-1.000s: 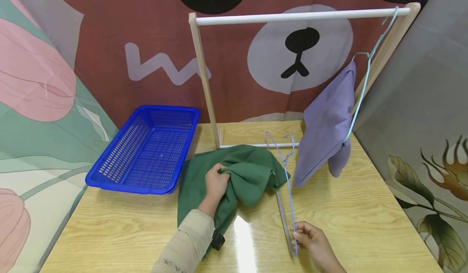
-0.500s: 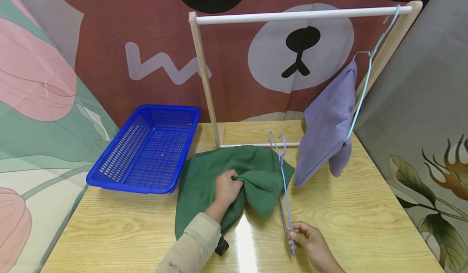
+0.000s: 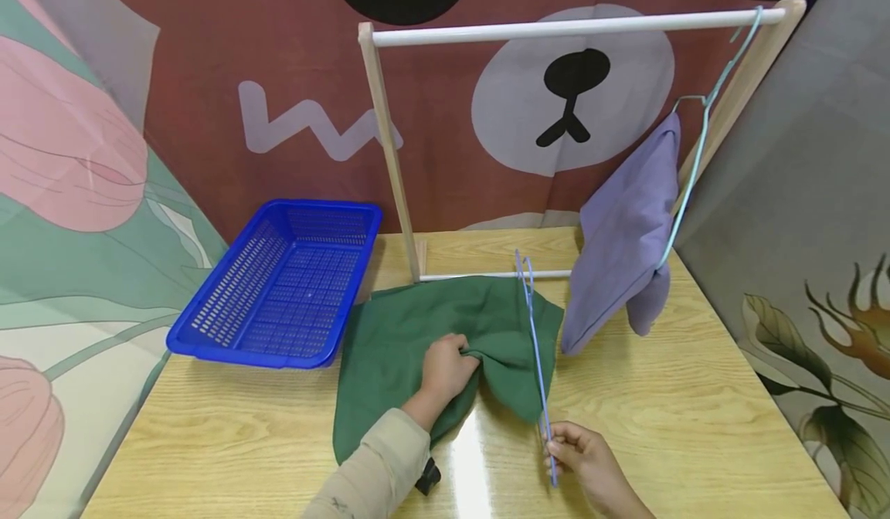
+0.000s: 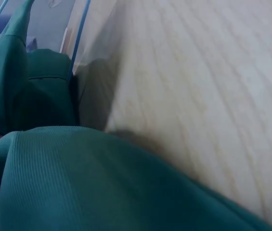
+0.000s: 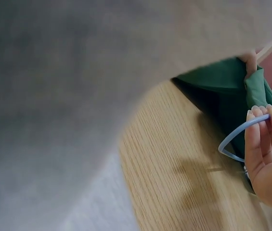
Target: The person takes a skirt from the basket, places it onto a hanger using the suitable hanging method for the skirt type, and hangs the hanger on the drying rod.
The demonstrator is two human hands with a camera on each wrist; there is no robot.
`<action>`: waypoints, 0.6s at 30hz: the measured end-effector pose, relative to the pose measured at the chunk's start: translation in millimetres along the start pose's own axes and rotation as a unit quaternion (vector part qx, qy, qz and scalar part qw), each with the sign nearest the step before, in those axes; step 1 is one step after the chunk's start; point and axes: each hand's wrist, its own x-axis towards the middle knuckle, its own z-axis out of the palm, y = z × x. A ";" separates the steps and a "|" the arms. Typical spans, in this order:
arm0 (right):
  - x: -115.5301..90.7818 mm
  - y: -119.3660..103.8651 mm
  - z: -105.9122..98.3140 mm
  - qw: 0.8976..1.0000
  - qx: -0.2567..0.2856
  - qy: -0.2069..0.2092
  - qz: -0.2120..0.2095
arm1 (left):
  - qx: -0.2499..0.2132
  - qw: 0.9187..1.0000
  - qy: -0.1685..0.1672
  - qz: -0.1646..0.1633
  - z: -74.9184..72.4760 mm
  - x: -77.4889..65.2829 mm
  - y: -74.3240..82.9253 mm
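Green cloth (image 3: 396, 349) spreads across the middle of the table, its right part bunched and raised. My left hand (image 3: 447, 368) grips a fold of it from above; in the left wrist view the green fabric (image 4: 78, 178) hides most of that hand. My right hand (image 3: 584, 453) pinches the near end of a light purple clothes hanger (image 3: 538, 349) between thumb and fingers. The hanger stands nearly edge-on, its hook end pointing to the back, and overlaps the cloth's right side. In the right wrist view the hanger's bent corner (image 5: 227, 144) sticks out past the fingertips.
A blue plastic basket (image 3: 299, 287) stands at the back left. Behind the cloth rises a rack with a white rail (image 3: 556, 31) and wooden posts. At its right end a purple garment (image 3: 622, 241) hangs on a pale teal hanger (image 3: 691, 171).
My left hand has moved right and toward me, drawing the green fold along. The hanger has turned more edge-on, its hook shifting left. The right hand has barely moved.
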 end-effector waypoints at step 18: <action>2.9 2.0 0.7 0.999 0.029 -0.039 -0.001 | 0.079 0.993 -0.065 0.066 12.7 -19.8 5.5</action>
